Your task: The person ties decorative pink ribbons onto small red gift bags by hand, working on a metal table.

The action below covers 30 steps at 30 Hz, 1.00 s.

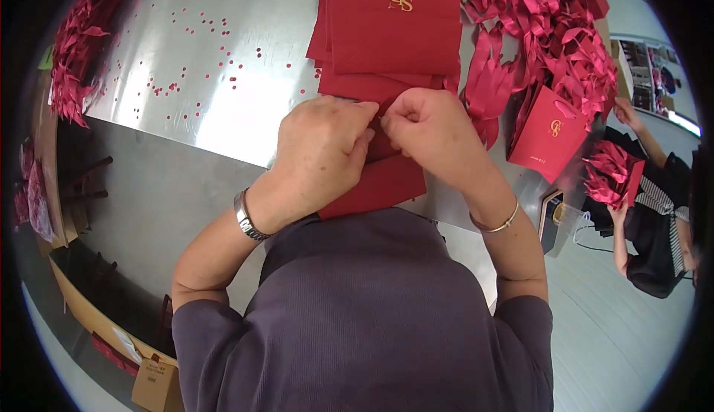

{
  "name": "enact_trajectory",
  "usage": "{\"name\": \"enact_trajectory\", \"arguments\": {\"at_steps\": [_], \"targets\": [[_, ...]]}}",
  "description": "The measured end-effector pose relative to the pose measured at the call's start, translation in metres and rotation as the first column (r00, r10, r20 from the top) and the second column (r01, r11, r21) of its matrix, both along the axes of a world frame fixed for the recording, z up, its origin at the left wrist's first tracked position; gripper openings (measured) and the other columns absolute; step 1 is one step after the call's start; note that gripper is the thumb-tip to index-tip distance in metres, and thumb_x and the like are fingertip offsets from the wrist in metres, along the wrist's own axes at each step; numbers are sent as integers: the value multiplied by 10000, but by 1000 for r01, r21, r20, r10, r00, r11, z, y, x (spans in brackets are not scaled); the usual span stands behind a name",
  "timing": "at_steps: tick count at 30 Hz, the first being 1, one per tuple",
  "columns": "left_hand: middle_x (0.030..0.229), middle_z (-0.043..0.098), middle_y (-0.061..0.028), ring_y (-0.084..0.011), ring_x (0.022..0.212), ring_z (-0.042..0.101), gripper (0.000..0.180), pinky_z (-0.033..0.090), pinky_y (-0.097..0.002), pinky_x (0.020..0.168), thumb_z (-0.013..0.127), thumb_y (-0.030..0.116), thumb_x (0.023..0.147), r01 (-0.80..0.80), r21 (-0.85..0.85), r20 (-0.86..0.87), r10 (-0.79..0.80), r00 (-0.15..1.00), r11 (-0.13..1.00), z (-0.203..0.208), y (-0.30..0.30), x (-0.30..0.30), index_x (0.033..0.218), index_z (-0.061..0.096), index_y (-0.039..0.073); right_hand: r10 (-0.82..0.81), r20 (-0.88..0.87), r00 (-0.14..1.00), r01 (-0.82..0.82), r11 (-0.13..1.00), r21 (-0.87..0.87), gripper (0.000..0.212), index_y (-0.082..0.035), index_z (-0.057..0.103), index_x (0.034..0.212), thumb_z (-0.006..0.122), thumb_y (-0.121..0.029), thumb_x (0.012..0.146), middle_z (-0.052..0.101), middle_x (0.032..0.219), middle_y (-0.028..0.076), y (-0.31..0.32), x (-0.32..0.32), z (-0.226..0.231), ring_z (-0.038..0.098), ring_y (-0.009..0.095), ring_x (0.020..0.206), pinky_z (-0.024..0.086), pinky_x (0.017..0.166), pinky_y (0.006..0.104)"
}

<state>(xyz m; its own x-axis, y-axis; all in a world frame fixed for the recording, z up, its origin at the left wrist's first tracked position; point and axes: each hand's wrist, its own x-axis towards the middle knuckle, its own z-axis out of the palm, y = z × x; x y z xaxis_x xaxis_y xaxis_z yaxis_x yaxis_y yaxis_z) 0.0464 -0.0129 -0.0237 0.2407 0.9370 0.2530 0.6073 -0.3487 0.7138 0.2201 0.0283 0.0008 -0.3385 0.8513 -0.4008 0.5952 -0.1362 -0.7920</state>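
Fingers: left hand (316,144) and right hand (431,129) each pinched together, seemingly on a red ribbon (386,104) between their tips | step, as judged: working the ribbon at 1 red bag — next calls for a steady pinch | red bag (375,186): beneath both hands, at the tabletop's (253,107) near edge | bag stack (394,36): beyond, toward the far edge

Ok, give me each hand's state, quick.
Left hand: closed, fingers curled above the red bag; anything held is hidden.
Right hand: closed, fingertips pinched; what it holds cannot be told.
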Motion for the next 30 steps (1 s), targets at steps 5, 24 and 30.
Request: {"name": "enact_trajectory", "arguments": {"at_steps": [5, 24, 30], "targets": [[862, 681, -170, -342, 827, 649, 204, 517, -393, 714, 631, 49, 797, 36, -195, 122, -13, 992, 980, 4, 3, -5, 991, 682, 10, 98, 331, 938, -265, 819, 509, 74, 3, 602, 810, 627, -66, 822, 621, 712, 173, -13, -10, -3, 619, 368, 647, 490, 580, 430], [718, 651, -187, -347, 660, 642, 115, 514, -374, 607, 609, 96, 833, -65, -296, 73, 90, 993, 953, 7, 27, -31, 805, 669, 2, -15, 364, 931, -221, 771, 597, 392, -59, 560, 1061, 756, -258, 785, 655, 771, 103, -48, 2, -24, 657, 289, 674, 495, 562, 377], [812, 704, -123, -176, 651, 664, 221, 520, -297, 591, 552, 104, 910, -373, -577, 245, 590, 770, 726, -11, 27, -60, 1047, 656, -34, 14, 395, 918, -226, 838, 496, 394, -57, 589, 1048, 774, -261, 766, 660, 791, 79, -43, 2, -21, 659, 284, 697, 504, 596, 382]]}}
